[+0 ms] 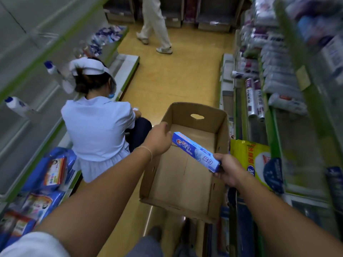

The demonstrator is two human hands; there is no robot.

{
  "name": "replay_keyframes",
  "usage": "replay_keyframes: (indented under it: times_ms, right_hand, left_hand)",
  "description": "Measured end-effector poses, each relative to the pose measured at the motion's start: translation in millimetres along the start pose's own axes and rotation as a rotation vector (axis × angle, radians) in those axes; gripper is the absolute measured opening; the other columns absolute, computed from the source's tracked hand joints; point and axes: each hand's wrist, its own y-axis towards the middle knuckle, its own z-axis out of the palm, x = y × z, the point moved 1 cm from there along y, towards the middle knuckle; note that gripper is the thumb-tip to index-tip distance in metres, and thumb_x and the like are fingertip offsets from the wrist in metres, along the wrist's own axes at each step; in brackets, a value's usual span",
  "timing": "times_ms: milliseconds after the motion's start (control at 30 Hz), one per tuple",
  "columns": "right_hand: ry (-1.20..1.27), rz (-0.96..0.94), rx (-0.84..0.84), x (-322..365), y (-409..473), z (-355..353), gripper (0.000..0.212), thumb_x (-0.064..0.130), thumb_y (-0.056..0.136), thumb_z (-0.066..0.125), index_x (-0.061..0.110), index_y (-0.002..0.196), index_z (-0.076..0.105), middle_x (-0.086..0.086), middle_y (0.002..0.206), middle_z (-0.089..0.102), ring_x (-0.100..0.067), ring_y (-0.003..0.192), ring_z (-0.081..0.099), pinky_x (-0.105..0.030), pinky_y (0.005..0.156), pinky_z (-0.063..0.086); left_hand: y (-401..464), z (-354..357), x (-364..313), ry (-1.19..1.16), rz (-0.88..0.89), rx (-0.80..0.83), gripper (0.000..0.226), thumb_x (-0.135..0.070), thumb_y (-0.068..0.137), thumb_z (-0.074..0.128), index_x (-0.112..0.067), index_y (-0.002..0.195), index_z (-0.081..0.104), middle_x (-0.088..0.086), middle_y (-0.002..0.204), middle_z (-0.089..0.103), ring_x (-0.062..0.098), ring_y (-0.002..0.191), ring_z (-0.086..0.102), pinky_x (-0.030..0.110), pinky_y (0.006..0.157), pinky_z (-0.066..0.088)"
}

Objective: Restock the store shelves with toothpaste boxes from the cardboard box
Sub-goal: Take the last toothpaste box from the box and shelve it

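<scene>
A blue toothpaste box (194, 151) is held level above the open cardboard box (220, 130), which stands on the aisle floor with nothing else visible inside it. My left hand (159, 140) grips the far end of the toothpaste box. My right hand (229, 170) grips its near end, fingers curled round it. Shelves (297, 138) with green edges run along the right, holding rolls and packets; more shelves (33, 115) line the left.
A person in a light blue top and white cap (96, 123) crouches at the left shelves, close to the cardboard box. Another person's legs (156, 28) stand farther down the aisle. A yellow packet (250, 158) leans by the box's right side. Blue packets (48, 175) fill the low left shelf.
</scene>
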Motion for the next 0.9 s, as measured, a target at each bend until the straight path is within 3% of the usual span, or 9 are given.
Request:
replay_keyframes:
  times_ms: [100, 200, 267, 400, 533, 700, 800, 900]
  right_hand:
    - [0.048, -0.029, 0.026, 14, -29, -6, 0.023, 0.019, 0.097, 0.048, 0.01, 0.107, 0.067, -0.009, 0.084, 0.069, -0.017, 0.056, 0.058, -0.022, 0.042, 0.038]
    - [0.119, -0.073, 0.036, 27, -63, -8, 0.024, 0.018, 0.096, 0.049, 0.009, 0.106, 0.07, -0.009, 0.084, 0.071, -0.019, 0.06, 0.057, -0.021, 0.042, 0.038]
    - [0.166, -0.101, 0.03, 32, -86, -8, 0.022, 0.017, 0.097, 0.049, 0.009, 0.101, 0.069, -0.01, 0.088, 0.071, -0.02, 0.067, 0.058, -0.025, 0.05, 0.039]
    - [0.25, -0.151, 0.005, 34, -131, -6, 0.022, 0.017, 0.097, 0.049, 0.008, 0.102, 0.068, -0.011, 0.091, 0.073, -0.02, 0.07, 0.062, -0.029, 0.057, 0.039]
    - [0.296, -0.241, -0.01, 28, -181, -3, 0.025, 0.018, 0.097, 0.047, 0.012, 0.096, 0.071, -0.005, 0.076, 0.07, -0.014, 0.053, 0.058, -0.023, 0.051, 0.038]
    - [0.505, -0.375, -0.059, 11, -235, -14, 0.033, 0.04, 0.101, 0.042, 0.017, 0.092, 0.062, -0.005, 0.073, 0.064, -0.018, 0.056, 0.049, -0.02, 0.042, 0.04]
    - [0.596, -0.487, -0.154, -1, -268, -25, 0.033, 0.038, 0.102, 0.04, 0.015, 0.09, 0.06, -0.005, 0.074, 0.061, -0.014, 0.054, 0.047, -0.019, 0.043, 0.037]
    - [0.685, -0.629, -0.32, -16, -303, -41, 0.024, 0.03, 0.103, 0.043, 0.013, 0.092, 0.056, -0.006, 0.075, 0.054, -0.012, 0.052, 0.044, -0.02, 0.043, 0.036]
  left_hand:
    - [-1, -19, -8, -0.015, 0.036, 0.009, 0.05, -0.03, 0.102, 0.043, -0.006, 0.145, 0.036, 0.016, 0.137, 0.052, 0.026, 0.119, 0.054, 0.026, 0.083, 0.043]
    - [-6, -33, -16, -0.113, 0.07, 0.038, 0.05, -0.034, 0.103, 0.042, -0.007, 0.145, 0.037, 0.014, 0.142, 0.049, 0.025, 0.126, 0.049, 0.031, 0.094, 0.045]
    - [-11, -41, -21, -0.21, 0.098, 0.053, 0.048, -0.037, 0.103, 0.041, -0.009, 0.141, 0.042, 0.012, 0.135, 0.054, 0.023, 0.117, 0.054, 0.032, 0.091, 0.048]
    - [-25, -52, -35, -0.394, 0.184, 0.151, 0.035, -0.039, 0.103, 0.04, -0.014, 0.123, 0.054, 0.011, 0.112, 0.062, 0.014, 0.083, 0.054, 0.032, 0.072, 0.048]
    - [-45, -58, -53, -0.551, 0.205, 0.244, 0.025, -0.033, 0.102, 0.044, -0.016, 0.115, 0.057, 0.011, 0.109, 0.061, 0.017, 0.091, 0.056, 0.046, 0.08, 0.057]
    - [-72, -57, -84, -0.461, 0.38, 0.18, 0.02, -0.032, 0.102, 0.042, -0.016, 0.101, 0.054, 0.002, 0.088, 0.06, 0.019, 0.078, 0.054, 0.042, 0.071, 0.05]
    - [-96, -46, -110, -0.434, 0.468, 0.172, 0.021, -0.033, 0.103, 0.041, -0.016, 0.097, 0.05, 0.003, 0.084, 0.057, 0.022, 0.072, 0.05, 0.034, 0.065, 0.041]
    - [-123, -34, -141, -0.441, 0.558, 0.173, 0.024, -0.037, 0.101, 0.041, -0.015, 0.097, 0.05, 0.009, 0.091, 0.06, 0.028, 0.08, 0.055, 0.039, 0.073, 0.048]
